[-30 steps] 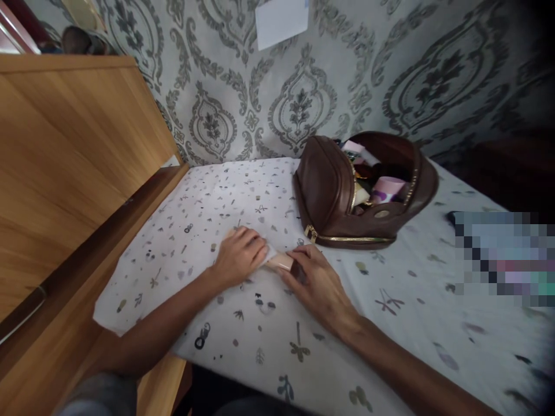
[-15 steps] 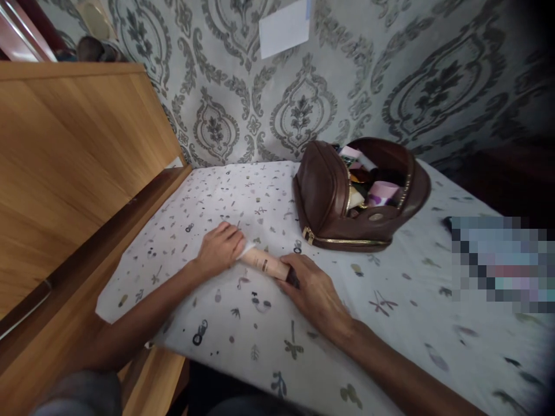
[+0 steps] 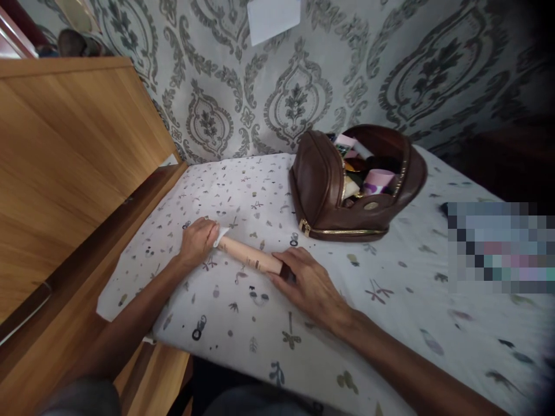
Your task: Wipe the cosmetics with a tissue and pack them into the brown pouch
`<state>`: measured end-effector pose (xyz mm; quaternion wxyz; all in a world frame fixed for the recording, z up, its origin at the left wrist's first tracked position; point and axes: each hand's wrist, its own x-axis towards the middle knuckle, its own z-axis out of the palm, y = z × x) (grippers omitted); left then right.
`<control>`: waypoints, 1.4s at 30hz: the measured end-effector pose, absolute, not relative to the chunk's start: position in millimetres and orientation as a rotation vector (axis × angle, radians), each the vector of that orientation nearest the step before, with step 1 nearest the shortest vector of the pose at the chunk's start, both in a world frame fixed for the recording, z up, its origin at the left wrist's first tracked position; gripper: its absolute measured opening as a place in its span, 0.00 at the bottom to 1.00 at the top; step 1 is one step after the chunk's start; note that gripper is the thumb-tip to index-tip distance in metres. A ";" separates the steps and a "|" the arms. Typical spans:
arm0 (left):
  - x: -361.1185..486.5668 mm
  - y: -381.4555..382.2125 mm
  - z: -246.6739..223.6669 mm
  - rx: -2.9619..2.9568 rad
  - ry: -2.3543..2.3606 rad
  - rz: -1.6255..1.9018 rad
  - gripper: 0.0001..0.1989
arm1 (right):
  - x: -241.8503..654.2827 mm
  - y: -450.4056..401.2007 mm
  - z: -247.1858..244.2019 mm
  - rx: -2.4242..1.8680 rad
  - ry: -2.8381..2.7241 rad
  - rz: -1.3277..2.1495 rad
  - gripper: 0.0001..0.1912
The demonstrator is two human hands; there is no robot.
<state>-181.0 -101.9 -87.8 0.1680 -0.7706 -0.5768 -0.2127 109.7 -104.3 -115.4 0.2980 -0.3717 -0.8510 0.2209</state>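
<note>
Left hand (image 3: 198,242), pinching white tissue (image 3: 221,236), has slid to far end of tube (image 3: 247,254); right hand (image 3: 315,289) grips dark end (image 3: 286,271); more tube surface exposed.

I can't read the small print on the peach tube (image 3: 249,255), and its dark end mostly disappears into the right hand (image 3: 310,283). The left hand (image 3: 197,242) covers part of a thin white sheet (image 3: 221,234). The brown leather bag (image 3: 318,173) hides the bottom of a pink-and-purple container (image 3: 378,179). Coarse blocks blur the flat thing (image 3: 498,248) at right; the wall's white paper (image 3: 275,20) is cut off above.
</note>
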 end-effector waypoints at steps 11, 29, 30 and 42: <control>-148.2 -90.8 -72.0 -2.109 -1.352 -0.390 0.18 | 118.9 -97.3 -114.8 -0.973 -2.187 0.348 0.04; -133.8 -115.0 -82.0 -2.438 -1.186 -0.362 0.13 | 118.2 -98.8 -116.8 -1.046 -2.273 0.460 0.11; -143.3 -115.7 -83.9 -2.430 -1.243 -0.369 0.13 | 118.4 -99.2 -116.3 -1.041 -2.278 0.475 0.11; -167.3 -104.4 -90.7 -2.253 -1.608 -0.357 0.20 | 120.5 -99.0 -111.2 -0.979 -2.290 0.670 0.15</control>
